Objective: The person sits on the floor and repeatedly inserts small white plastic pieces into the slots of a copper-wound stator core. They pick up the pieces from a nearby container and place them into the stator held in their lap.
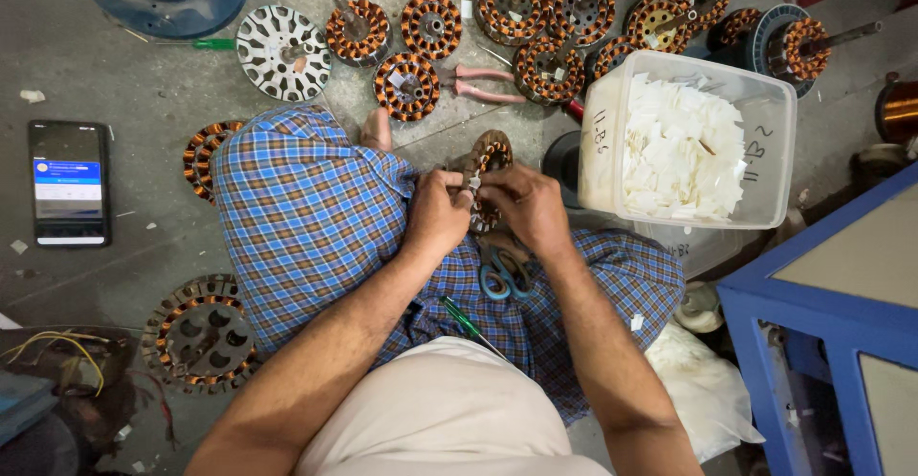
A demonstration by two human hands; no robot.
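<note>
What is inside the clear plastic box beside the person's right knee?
The clear plastic box holds a heap of small white paper slips, with one thin brownish piece on top. What lies under the heap cannot be seen.

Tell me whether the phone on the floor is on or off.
On. The phone lies face up on the concrete floor, and its screen is lit, with a blue band over a pale panel.

blue-orange checked cloth (306, 208) | copper-orange wound stator (490, 165) | blue-handled scissors (505, 275)
</note>
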